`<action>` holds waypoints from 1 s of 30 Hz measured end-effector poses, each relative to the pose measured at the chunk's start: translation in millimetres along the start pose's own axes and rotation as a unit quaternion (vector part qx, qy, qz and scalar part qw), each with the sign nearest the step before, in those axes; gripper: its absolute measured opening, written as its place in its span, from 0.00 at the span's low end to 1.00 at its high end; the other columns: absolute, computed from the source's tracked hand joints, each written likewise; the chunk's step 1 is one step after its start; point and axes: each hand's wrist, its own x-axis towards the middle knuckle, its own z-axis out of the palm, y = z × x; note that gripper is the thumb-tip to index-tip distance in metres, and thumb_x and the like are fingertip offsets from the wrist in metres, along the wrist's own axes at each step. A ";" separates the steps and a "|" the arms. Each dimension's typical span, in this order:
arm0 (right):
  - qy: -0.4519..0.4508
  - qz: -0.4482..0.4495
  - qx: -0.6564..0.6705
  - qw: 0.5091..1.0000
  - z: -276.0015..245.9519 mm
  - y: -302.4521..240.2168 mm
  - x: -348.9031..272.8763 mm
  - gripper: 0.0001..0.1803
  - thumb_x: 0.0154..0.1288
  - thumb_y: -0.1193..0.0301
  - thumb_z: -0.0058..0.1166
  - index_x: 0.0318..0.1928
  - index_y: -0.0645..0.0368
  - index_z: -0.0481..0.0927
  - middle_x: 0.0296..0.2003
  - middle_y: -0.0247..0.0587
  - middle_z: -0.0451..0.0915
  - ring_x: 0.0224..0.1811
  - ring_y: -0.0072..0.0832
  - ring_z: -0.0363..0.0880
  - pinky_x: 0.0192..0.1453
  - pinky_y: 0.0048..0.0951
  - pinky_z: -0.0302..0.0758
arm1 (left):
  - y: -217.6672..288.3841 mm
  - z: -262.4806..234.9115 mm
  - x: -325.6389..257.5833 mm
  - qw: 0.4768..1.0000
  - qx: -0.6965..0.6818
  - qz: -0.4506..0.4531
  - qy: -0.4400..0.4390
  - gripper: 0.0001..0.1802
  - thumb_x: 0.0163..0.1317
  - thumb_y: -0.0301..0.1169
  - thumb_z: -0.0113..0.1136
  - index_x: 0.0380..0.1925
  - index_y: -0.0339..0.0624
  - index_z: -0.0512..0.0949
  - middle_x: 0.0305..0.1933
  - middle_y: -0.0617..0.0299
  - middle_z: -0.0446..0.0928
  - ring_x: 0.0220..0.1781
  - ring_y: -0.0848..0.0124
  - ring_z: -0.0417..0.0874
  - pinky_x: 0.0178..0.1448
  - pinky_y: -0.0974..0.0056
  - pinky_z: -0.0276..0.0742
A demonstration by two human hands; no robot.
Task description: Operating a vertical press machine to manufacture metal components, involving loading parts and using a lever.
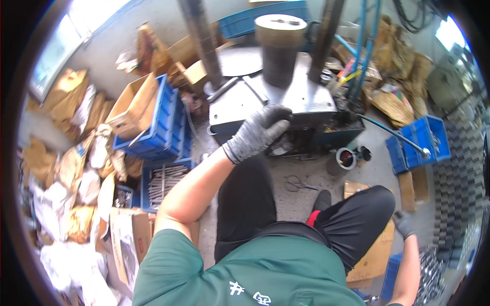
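Observation:
My left hand [260, 130], in a grey knit glove with dark fingers, hovers at the front edge of a press's steel table [232, 108]. Its fingers and thumb point right with a small gap between them, and I see nothing held. Behind it on the table stand a thick dark cylinder [279, 56] with a pale top and two dark bars [255, 89]. My right hand [405, 224], gloved too, hangs low at the right beside my knee. Its fingers are partly hidden and blurred. Below it, shiny metal parts [431, 278] lie heaped by a blue bin [391, 275].
Two steel columns [203, 41] rise from the press. Blue crates [171, 117] and a crate of metal rods [166, 183] stand left. A metal pot [341, 161] and scissors [301, 184] are on the floor. A blue hose [393, 133] reaches toward blue bins [421, 143].

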 end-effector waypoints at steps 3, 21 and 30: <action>0.030 -0.184 0.026 0.982 -46.3 -129.5 108.8 0.09 0.64 0.72 0.62 0.43 0.62 0.85 0.38 0.56 0.84 0.43 0.53 0.84 0.49 0.44 0.80 | -44.4 -76.5 -73.9 0.983 0.090 -0.160 0.023 0.16 0.74 0.33 0.61 0.57 0.36 0.80 0.52 0.51 0.85 0.55 0.63 0.85 0.62 0.59 0.80; -0.240 -0.350 -0.048 0.904 36.8 -424.0 270.4 0.27 0.58 0.66 0.68 0.55 0.73 0.83 0.52 0.63 0.85 0.57 0.53 0.84 0.63 0.41 0.79 | -58.1 3.1 -480.8 0.795 0.182 -0.522 0.249 0.16 0.71 0.30 0.63 0.56 0.35 0.81 0.55 0.45 0.85 0.59 0.54 0.85 0.65 0.55 0.79; -0.293 -0.303 -0.004 0.907 47.9 -435.0 277.0 0.35 0.62 0.65 0.69 0.64 0.75 0.75 0.56 0.59 0.84 0.58 0.46 0.85 0.65 0.38 0.79 | 128.1 -205.4 -480.8 0.681 0.464 -0.285 0.489 0.10 0.74 0.32 0.61 0.50 0.39 0.79 0.41 0.57 0.82 0.44 0.68 0.84 0.54 0.60 0.82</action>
